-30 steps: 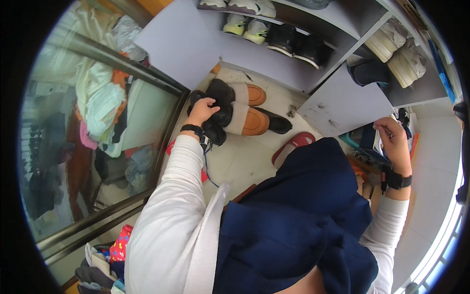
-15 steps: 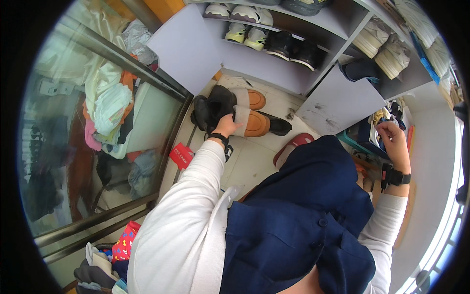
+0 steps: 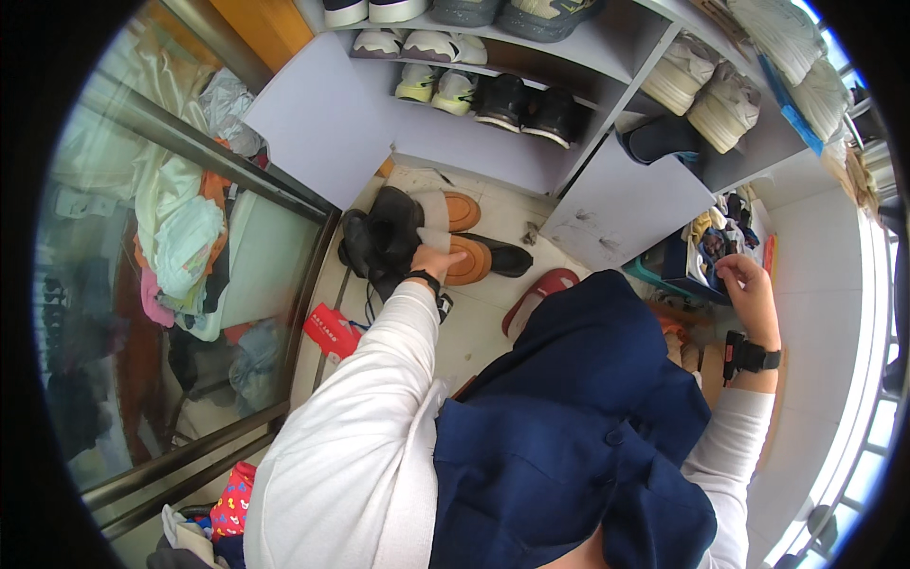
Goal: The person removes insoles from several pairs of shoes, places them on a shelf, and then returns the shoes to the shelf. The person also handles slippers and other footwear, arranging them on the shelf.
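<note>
My left hand reaches down to the floor and grips a tan and grey slipper by its side, thumb over the tan part. Its matching slipper lies just beyond, with dark black shoes to the left of both. Another black shoe pokes out to the right of the held slipper. Raised at the right, my right hand has loosely bent fingers with nothing visible in them. It is close to a dark blue box full of small cloth items.
An open-fronted shoe cabinet holds several pairs of shoes; one door stands open. A glass panel with clothes behind it runs along the left. A red shoe and a red card lie on the floor.
The view has shifted, so the cabinet and floor things sit further left and slightly lower. My left hand's thumb now lies further onto the tan part of the slipper. My right hand stays by the box.
</note>
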Action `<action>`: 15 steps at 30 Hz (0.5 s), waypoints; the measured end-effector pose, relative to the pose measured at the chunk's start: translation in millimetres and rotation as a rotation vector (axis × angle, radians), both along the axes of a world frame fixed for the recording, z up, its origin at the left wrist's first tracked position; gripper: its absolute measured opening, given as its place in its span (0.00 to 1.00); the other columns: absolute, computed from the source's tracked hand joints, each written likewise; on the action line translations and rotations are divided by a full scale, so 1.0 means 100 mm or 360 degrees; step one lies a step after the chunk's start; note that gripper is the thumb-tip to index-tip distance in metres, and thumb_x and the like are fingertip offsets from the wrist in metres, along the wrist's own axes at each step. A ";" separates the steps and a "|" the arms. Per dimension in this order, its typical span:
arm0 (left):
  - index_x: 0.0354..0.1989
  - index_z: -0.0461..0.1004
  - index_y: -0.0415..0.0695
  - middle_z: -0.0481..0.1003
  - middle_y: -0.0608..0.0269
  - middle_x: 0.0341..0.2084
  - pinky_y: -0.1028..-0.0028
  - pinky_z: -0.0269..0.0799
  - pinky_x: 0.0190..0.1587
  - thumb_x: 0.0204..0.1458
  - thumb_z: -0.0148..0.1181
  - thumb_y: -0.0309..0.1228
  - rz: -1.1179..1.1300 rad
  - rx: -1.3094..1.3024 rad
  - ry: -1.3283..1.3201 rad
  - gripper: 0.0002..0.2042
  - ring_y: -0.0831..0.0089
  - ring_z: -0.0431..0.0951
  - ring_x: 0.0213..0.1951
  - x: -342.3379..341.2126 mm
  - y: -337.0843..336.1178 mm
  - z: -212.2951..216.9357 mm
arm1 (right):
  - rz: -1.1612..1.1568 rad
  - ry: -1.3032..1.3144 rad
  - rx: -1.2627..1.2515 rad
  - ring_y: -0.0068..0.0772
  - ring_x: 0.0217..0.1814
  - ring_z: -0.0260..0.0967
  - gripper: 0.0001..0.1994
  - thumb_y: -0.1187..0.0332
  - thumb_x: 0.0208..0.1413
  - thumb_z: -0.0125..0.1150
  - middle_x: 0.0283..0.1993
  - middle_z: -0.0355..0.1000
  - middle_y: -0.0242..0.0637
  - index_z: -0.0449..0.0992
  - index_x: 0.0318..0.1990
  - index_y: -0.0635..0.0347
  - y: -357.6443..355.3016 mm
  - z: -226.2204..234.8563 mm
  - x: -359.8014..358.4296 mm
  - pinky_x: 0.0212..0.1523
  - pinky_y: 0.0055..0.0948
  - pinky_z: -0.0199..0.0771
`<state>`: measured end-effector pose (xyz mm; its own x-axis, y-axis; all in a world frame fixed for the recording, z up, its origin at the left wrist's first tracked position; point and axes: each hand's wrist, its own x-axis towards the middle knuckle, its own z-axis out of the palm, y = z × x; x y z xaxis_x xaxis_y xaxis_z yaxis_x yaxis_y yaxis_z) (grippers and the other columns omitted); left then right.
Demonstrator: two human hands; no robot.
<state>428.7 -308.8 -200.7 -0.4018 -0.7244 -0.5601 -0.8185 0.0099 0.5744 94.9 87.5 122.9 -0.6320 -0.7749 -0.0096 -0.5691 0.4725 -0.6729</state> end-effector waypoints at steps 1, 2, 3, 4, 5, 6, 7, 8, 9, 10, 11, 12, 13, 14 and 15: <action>0.56 0.64 0.20 0.69 0.36 0.56 0.67 0.67 0.59 0.32 0.77 0.54 0.0053 0.0116 -0.0001 0.52 0.53 0.71 0.58 0.04 -0.05 -0.02 | -0.0009 0.0012 0.0018 0.24 0.39 0.74 0.04 0.79 0.57 0.57 0.36 0.76 0.37 0.76 0.39 0.68 0.00 0.01 0.00 0.44 0.24 0.73; 0.56 0.65 0.20 0.70 0.37 0.56 0.67 0.67 0.59 0.32 0.78 0.53 0.0105 0.0219 -0.0025 0.51 0.54 0.72 0.58 0.08 -0.10 -0.04 | -0.0026 0.0074 0.0064 0.25 0.39 0.74 0.04 0.79 0.57 0.57 0.36 0.76 0.37 0.76 0.39 0.68 0.00 0.02 -0.01 0.44 0.24 0.73; 0.56 0.65 0.21 0.70 0.39 0.56 0.67 0.66 0.59 0.34 0.77 0.51 0.0149 0.0274 0.0032 0.49 0.56 0.71 0.58 0.10 -0.13 -0.04 | -0.0025 0.0080 0.0067 0.25 0.39 0.74 0.04 0.79 0.58 0.57 0.36 0.76 0.37 0.76 0.39 0.68 -0.01 0.03 -0.01 0.44 0.24 0.73; 0.57 0.65 0.22 0.70 0.42 0.56 0.66 0.65 0.59 0.36 0.77 0.50 0.0224 0.0378 0.0158 0.47 0.57 0.71 0.58 0.13 -0.15 -0.03 | -0.0013 0.0034 0.0025 0.25 0.39 0.74 0.04 0.79 0.58 0.57 0.36 0.77 0.37 0.76 0.39 0.68 -0.01 0.04 0.00 0.43 0.24 0.73; 0.57 0.66 0.23 0.70 0.43 0.56 0.66 0.64 0.59 0.37 0.77 0.49 0.0288 0.0446 0.0243 0.46 0.58 0.70 0.58 0.16 -0.16 -0.01 | -0.0022 0.0013 0.0023 0.25 0.39 0.74 0.04 0.79 0.58 0.57 0.36 0.77 0.38 0.76 0.39 0.69 -0.02 0.05 0.00 0.45 0.25 0.74; 0.57 0.66 0.24 0.70 0.43 0.56 0.66 0.64 0.60 0.38 0.76 0.48 0.0350 0.0511 0.0327 0.44 0.58 0.70 0.58 0.18 -0.16 0.02 | -0.0016 0.0064 0.0053 0.25 0.39 0.74 0.04 0.79 0.58 0.57 0.36 0.77 0.38 0.75 0.39 0.69 -0.03 0.06 0.00 0.45 0.25 0.74; 0.58 0.67 0.27 0.70 0.46 0.57 0.62 0.59 0.62 0.41 0.75 0.46 0.0415 0.0549 0.0480 0.41 0.60 0.68 0.60 0.21 -0.15 0.07 | -0.0008 0.0059 0.0039 0.25 0.40 0.74 0.04 0.79 0.58 0.57 0.36 0.76 0.38 0.75 0.39 0.69 -0.03 0.06 0.00 0.46 0.25 0.74; 0.58 0.67 0.28 0.70 0.46 0.57 0.61 0.58 0.63 0.41 0.75 0.47 0.0479 0.0570 0.0523 0.41 0.60 0.67 0.60 0.24 -0.14 0.12 | 0.0031 -0.0007 -0.0029 0.25 0.40 0.75 0.04 0.79 0.58 0.57 0.36 0.76 0.38 0.75 0.39 0.70 -0.04 0.07 0.01 0.47 0.25 0.74; 0.58 0.67 0.28 0.70 0.46 0.58 0.60 0.56 0.64 0.41 0.74 0.47 0.0543 0.0592 0.0569 0.41 0.60 0.67 0.60 0.27 -0.14 0.18 | 0.0002 0.0043 0.0020 0.24 0.40 0.74 0.04 0.79 0.58 0.57 0.36 0.76 0.37 0.75 0.39 0.69 -0.04 0.08 0.01 0.47 0.24 0.74; 0.58 0.67 0.28 0.69 0.46 0.58 0.59 0.55 0.64 0.41 0.74 0.47 0.0613 0.0607 0.0629 0.41 0.60 0.66 0.61 0.28 -0.13 0.22 | 0.0006 0.0037 0.0010 0.23 0.41 0.73 0.04 0.79 0.58 0.56 0.36 0.76 0.36 0.75 0.39 0.69 -0.05 0.08 0.02 0.47 0.23 0.73; 0.59 0.66 0.28 0.68 0.46 0.59 0.57 0.52 0.65 0.43 0.73 0.49 0.0559 0.0603 0.0673 0.42 0.60 0.65 0.62 0.31 -0.15 0.27 | 0.0048 -0.0024 -0.0068 0.22 0.41 0.73 0.04 0.79 0.58 0.56 0.36 0.76 0.34 0.76 0.40 0.69 -0.05 0.09 0.02 0.46 0.22 0.72; 0.59 0.66 0.27 0.68 0.46 0.59 0.57 0.52 0.66 0.43 0.73 0.50 0.0575 0.0579 0.0620 0.43 0.60 0.64 0.62 0.31 -0.17 0.30 | 0.0021 0.0033 -0.0014 0.22 0.41 0.73 0.04 0.79 0.58 0.56 0.36 0.76 0.34 0.76 0.40 0.69 -0.05 0.10 0.02 0.46 0.22 0.72; 0.60 0.65 0.27 0.68 0.46 0.59 0.58 0.52 0.66 0.43 0.73 0.50 0.0609 0.0543 0.0560 0.43 0.60 0.64 0.62 0.32 -0.20 0.32 | 0.0034 0.0033 -0.0026 0.22 0.41 0.73 0.04 0.79 0.58 0.56 0.36 0.76 0.34 0.76 0.39 0.69 -0.06 0.11 0.03 0.46 0.22 0.72; 0.60 0.64 0.27 0.68 0.46 0.59 0.58 0.52 0.66 0.44 0.72 0.50 0.0635 0.0509 0.0518 0.43 0.60 0.64 0.62 0.32 -0.22 0.33 | 0.0067 -0.0014 -0.0090 0.22 0.41 0.73 0.04 0.79 0.58 0.56 0.36 0.76 0.35 0.76 0.39 0.69 -0.06 0.12 0.04 0.46 0.22 0.73; 0.61 0.63 0.26 0.69 0.45 0.58 0.61 0.55 0.65 0.44 0.72 0.52 0.0679 0.0483 0.0496 0.45 0.60 0.66 0.61 0.32 -0.26 0.33 | 0.0051 0.0055 -0.0056 0.23 0.40 0.73 0.04 0.79 0.58 0.57 0.36 0.76 0.36 0.76 0.39 0.69 -0.07 0.12 0.05 0.45 0.23 0.73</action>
<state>460.4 -334.8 -167.5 -0.2891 -0.6841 -0.6696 -0.5072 -0.4838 0.7132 100.2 80.8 135.3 -0.6064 -0.7942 0.0396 -0.6069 0.4301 -0.6683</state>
